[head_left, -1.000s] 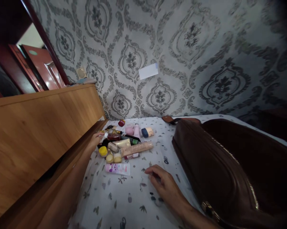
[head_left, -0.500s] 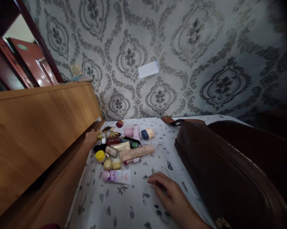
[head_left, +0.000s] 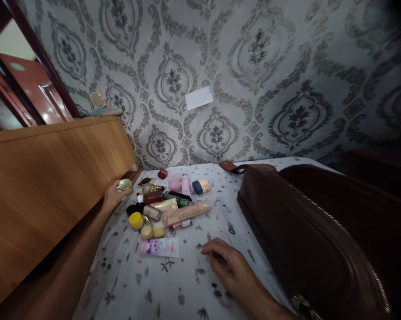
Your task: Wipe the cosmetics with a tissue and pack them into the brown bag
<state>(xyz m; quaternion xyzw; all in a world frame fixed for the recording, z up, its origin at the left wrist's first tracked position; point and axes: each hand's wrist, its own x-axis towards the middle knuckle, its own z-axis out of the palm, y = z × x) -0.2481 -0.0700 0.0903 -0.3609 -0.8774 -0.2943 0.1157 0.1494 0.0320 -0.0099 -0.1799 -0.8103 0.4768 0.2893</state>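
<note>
My left hand (head_left: 114, 194) is raised at the left edge of a pile of cosmetics and is closed around a small shiny gold compact (head_left: 124, 184). My right hand (head_left: 227, 263) rests palm down on the patterned white sheet (head_left: 174, 284), fingers loosely curled and holding nothing. Between the hands lie a pink tube (head_left: 159, 246), a long beige tube (head_left: 186, 213), a yellow-lidded jar (head_left: 135, 220), two small yellow pots (head_left: 153, 230) and a blue-capped jar (head_left: 200, 186).
A large brown leather bag (head_left: 307, 240) with a gold zip fills the right side. A wooden headboard (head_left: 47, 178) runs along the left. Patterned grey wallpaper (head_left: 240, 80) stands behind, with a white label (head_left: 198, 97) stuck on it.
My left hand left the pile's far left and came up towards the headboard with the gold compact now in it. My right hand stayed on the sheet.
</note>
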